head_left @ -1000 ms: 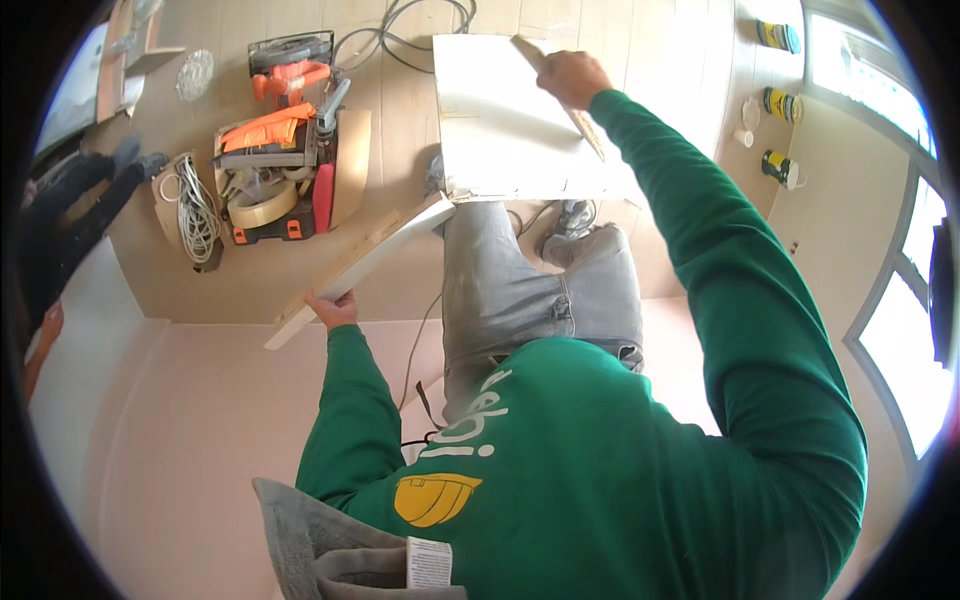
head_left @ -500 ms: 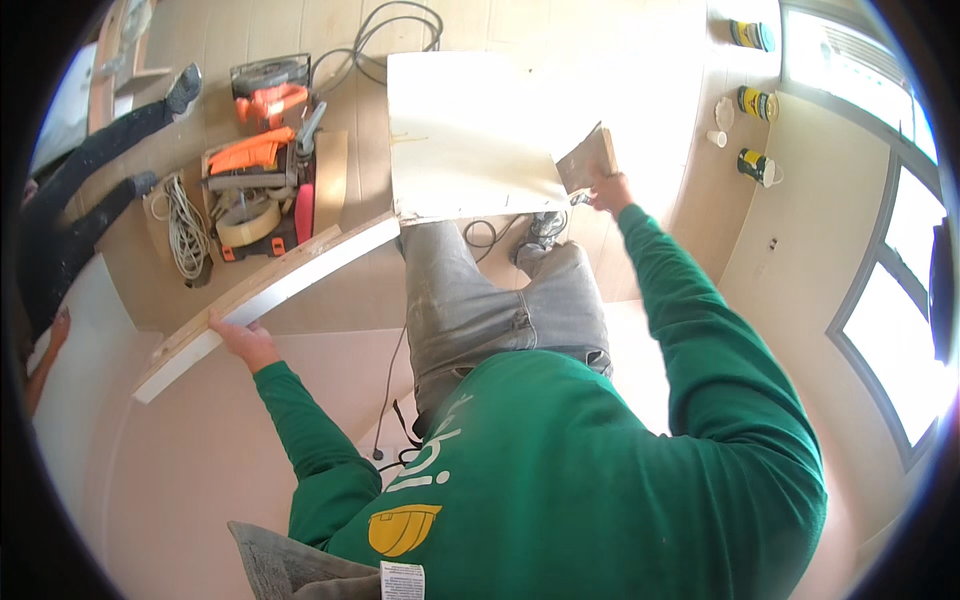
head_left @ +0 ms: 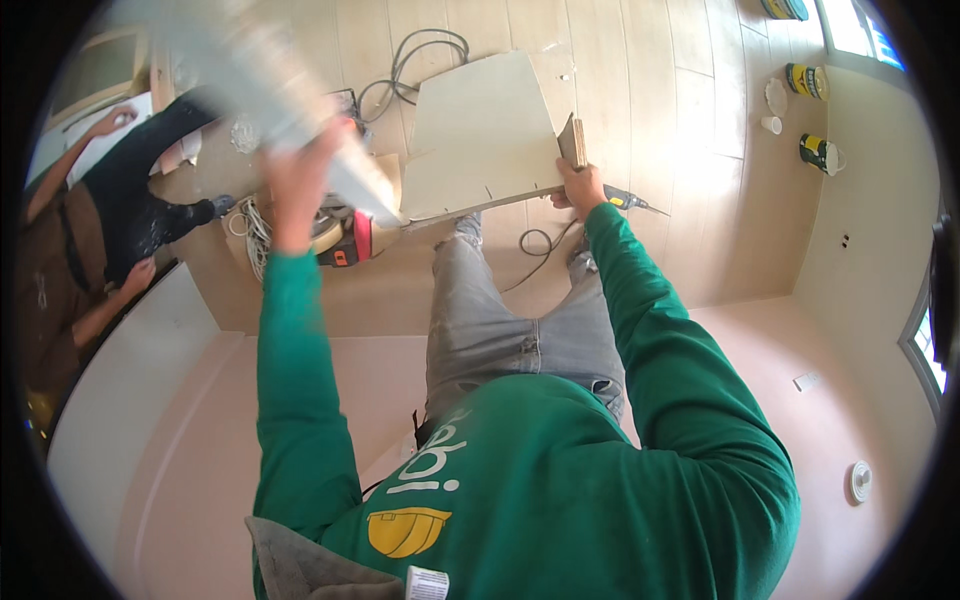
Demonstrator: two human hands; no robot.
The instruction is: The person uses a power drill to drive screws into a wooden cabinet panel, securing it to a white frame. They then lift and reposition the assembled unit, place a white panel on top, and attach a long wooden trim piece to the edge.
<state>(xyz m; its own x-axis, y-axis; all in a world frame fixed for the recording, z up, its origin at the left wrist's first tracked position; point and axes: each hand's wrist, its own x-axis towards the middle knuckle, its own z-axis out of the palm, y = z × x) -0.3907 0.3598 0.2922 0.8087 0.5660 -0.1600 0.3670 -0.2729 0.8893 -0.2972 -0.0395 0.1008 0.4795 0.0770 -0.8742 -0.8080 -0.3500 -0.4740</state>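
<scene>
A flat whitish panel [head_left: 480, 130] stretches in front of my legs, its near edge toward me. A long white board [head_left: 270, 90], smeared by motion, slants up and away from the panel's left corner. My left hand [head_left: 300, 185], also blurred, is closed round that board's side. At the panel's right end stands a short brown wooden board [head_left: 572, 142]. My right hand [head_left: 580, 187] grips its lower part beside the panel's corner, some fingers hidden. Just right of that hand, a drill [head_left: 622, 198] with a long bit lies on the floor.
A toolbox [head_left: 345, 250] and coiled white cord [head_left: 250, 230] are partly hidden behind my left hand. Dark cable [head_left: 540, 240] loops between my feet. At left sits another person [head_left: 90, 240]. Paint tins [head_left: 820, 154] and a white cup [head_left: 771, 125] stand along the right wall.
My left hand has swung the long board's free end from the lower left up and away. The panel has tilted. My right hand has shifted slightly left, and the drill has come into sight.
</scene>
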